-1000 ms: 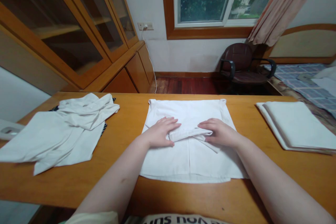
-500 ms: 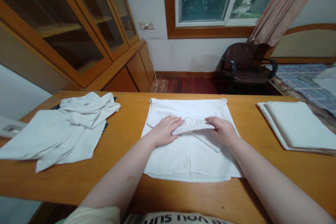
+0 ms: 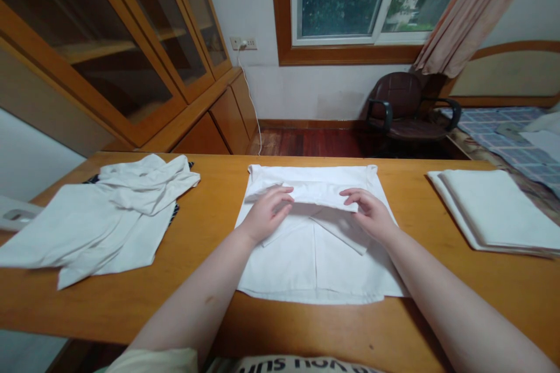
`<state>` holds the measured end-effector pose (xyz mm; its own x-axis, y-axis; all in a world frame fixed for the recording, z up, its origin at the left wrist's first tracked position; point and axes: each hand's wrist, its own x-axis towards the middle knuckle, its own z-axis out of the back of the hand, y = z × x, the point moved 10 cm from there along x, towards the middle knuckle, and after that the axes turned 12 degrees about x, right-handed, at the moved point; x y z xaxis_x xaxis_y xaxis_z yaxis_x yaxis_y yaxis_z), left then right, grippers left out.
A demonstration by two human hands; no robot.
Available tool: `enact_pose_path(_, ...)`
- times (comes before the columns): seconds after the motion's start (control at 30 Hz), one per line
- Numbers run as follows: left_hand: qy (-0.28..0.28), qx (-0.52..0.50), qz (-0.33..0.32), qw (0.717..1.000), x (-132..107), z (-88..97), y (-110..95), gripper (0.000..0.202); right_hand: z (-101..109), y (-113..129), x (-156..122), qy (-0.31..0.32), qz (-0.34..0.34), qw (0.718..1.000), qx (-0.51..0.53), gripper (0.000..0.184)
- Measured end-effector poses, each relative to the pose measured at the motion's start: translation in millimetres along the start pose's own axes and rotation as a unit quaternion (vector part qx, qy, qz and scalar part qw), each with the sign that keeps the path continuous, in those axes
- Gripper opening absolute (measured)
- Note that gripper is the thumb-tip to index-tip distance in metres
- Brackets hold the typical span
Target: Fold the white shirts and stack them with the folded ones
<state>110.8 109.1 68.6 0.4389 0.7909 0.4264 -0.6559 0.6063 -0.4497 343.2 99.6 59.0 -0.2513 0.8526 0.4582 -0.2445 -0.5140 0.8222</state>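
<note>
A white garment (image 3: 319, 262) lies spread flat in the middle of the wooden table (image 3: 210, 210), its sides folded in. My left hand (image 3: 266, 214) and my right hand (image 3: 368, 213) each pinch one end of a folded white strip of that garment (image 3: 319, 192), held just above the cloth near its far edge. Both hands are closed on the fabric, thumbs underneath and fingers on top.
A loose heap of white clothes (image 3: 109, 215) lies on the table's left part. A neat stack of folded white cloth (image 3: 499, 213) sits at the right. Beyond the table stand a glass-fronted cabinet (image 3: 131, 52), a dark armchair (image 3: 405, 108) and a bed (image 3: 516, 134).
Both hands have carried the folded strip away from me, from the garment's middle toward its far edge, and the strip has been straightened out between them.
</note>
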Motion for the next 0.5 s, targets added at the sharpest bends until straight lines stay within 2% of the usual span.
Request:
enact_pose_path(0.03, 0.01, 0.005, -0.01, 1.0, -1.0, 0.8, -1.3, 0.019, -0.4, 0.4, -0.3, 0.015, -0.005, 1.0, -0.004, 0.022)
enact_pose_path(0.1, 0.069, 0.016, -0.023, 0.997, -4.0, -5.3, -1.0, 0.022, -6.6, -5.5, -3.0, 0.075, -0.043, 0.996, -0.023, 0.014)
enact_pose_path(0.17, 0.145, 0.036, -0.031, 0.988, -8.4, -16.1, 1.7, 0.024, -19.0, -16.2, -10.4, 0.169, -0.099, 0.98, -0.04, 0.019)
enact_pose_path(0.23, 0.187, 0.061, -0.028, 0.98, -10.4, -22.6, 7.3, 0.027, -27.2, -22.5, -17.4, 0.233, -0.133, 0.962, -0.049, 0.026)
enact_pose_path(0.27, 0.185, 0.074, -0.018, 0.98, -9.1, -22.5, 11.4, 0.028, -28.1, -22.5, -18.0, 0.242, -0.134, 0.959, -0.053, 0.028)
enact_pose_path(0.4, 0.157, 0.112, 0.004, 0.981, -3.3, -26.2, 25.9, 0.031, -27.3, -12.2, -10.9, 0.216, -0.08, 0.97, -0.074, 0.028)
enact_pose_path(0.5, 0.21, 0.13, 0.0, 0.969, -8.3, -45.8, 36.0, 0.041, -34.9, -14.6, -13.5, 0.237, -0.079, 0.964, -0.095, 0.026)
